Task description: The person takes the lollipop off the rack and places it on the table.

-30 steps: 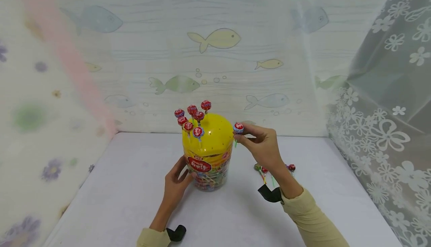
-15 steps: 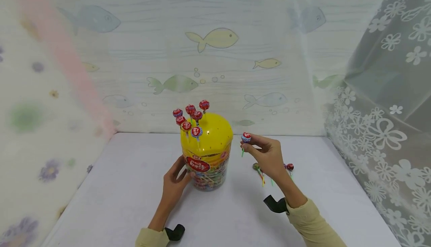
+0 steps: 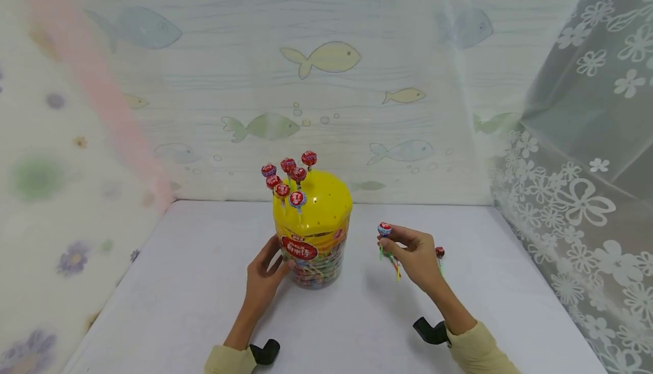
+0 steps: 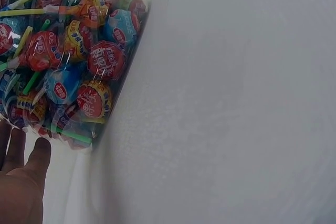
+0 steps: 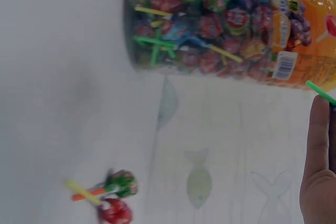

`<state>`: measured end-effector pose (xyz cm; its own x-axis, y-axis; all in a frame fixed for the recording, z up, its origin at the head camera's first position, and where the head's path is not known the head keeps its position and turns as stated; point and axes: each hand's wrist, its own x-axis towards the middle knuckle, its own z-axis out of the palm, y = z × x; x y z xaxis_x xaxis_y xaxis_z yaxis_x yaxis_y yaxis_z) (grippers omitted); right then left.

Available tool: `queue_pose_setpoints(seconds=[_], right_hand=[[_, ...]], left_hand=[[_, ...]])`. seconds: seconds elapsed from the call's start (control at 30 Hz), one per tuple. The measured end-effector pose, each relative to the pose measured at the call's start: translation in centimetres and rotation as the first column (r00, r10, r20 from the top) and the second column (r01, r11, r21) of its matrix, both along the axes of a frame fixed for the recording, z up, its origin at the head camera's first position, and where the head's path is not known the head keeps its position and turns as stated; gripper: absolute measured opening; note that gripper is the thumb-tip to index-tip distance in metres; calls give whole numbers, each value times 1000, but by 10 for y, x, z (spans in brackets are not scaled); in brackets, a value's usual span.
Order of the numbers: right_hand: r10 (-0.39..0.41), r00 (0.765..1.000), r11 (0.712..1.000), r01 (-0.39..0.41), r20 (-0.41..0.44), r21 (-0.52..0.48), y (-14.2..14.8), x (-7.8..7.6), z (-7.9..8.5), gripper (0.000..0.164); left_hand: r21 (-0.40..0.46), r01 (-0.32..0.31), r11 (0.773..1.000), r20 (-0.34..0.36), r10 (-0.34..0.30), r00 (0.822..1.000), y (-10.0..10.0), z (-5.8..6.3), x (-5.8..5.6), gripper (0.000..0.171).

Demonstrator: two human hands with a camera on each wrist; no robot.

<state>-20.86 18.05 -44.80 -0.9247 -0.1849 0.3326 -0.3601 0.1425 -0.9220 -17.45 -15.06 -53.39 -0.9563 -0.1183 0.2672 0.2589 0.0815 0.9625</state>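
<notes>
Tub (image 3: 315,252) gripped, lollipop (image 3: 385,229) pinched
We see the left hand (image 3: 265,272) gripping the tub at eight o'clock, seemingly to steady it; other lollipops (image 3: 298,174) stand in the lid (image 3: 329,192) towards eleven. At three o'clock, the right hand (image 3: 415,251) pinches the lollipop, probably leaving its stick (image 5: 320,92) free.

A jar (image 3: 312,266) stands on the white counter (image 3: 204,283), and from its yellow lid (image 3: 329,207) seven lollipops (image 3: 297,199) stick up. The left-hand grip (image 3: 266,267) holds the jar's side; the right-hand grip (image 3: 415,252) pinches one lollipop (image 3: 385,229) in front of other lollipops (image 3: 440,252), which lie partly hidden.
</notes>
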Motion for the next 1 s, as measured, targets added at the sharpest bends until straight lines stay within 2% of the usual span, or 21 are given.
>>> queue_pose_setpoints(seconds=[0.13,0.33,0.47,0.7,1.0], right_hand=[[-48,998,998,47,40,29,11,5,-13,31],[-40,997,999,38,74,21,28,9,-31,31],[-84,991,995,79,101,54,40,13,-40,34],[-206,952,978,194,225,74,65,14,-46,41],[-305,909,951,274,283,143,105,12,-50,46]], left_hand=[[3,-1,1000,-2,1,1000,0,0,1,69],[7,1,1000,0,-1,1000,0,0,2,69],[1,-7,1000,9,7,1000,0,0,2,69],[0,3,1000,2,-3,1000,-1,0,1,69],[4,11,1000,-8,-11,1000,-2,-1,1,68]])
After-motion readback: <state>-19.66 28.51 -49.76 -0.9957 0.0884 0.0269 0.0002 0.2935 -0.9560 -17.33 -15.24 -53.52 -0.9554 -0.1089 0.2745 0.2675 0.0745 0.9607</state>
